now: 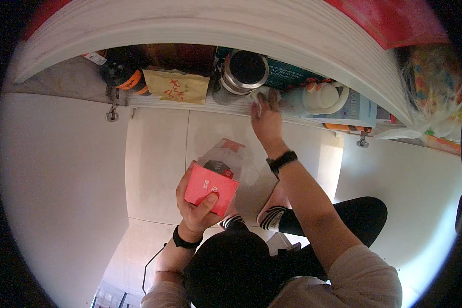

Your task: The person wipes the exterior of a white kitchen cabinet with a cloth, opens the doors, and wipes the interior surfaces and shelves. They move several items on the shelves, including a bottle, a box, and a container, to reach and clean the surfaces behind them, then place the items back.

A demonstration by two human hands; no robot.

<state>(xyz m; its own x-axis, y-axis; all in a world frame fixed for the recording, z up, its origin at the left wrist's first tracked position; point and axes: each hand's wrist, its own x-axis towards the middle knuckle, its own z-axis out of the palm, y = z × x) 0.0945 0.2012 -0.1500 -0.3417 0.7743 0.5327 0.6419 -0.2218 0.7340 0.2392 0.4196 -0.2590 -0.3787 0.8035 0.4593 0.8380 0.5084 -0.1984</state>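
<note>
My left hand (200,208) grips a box with a red end panel (211,188) and clear sides, thumb across the red face. Dark and red contents show through the clear part. White writing marks the red panel. Farther up, my right hand (267,115) reaches onto the shelf edge, its fingers blurred around a crumpled white tissue or cloth (258,95). Just left of those fingers stands a steel-rimmed jar with a dark lid (246,69). To their right is a white handled cup or jug (325,96).
A yellow paper packet (177,86) and a dark bottle with an orange band (129,81) occupy the shelf's left. At right are a light blue carton (354,109) and a clear plastic bag (435,100). A thick white board (200,27) overhangs the shelf. Open cabinet doors (61,173) flank me.
</note>
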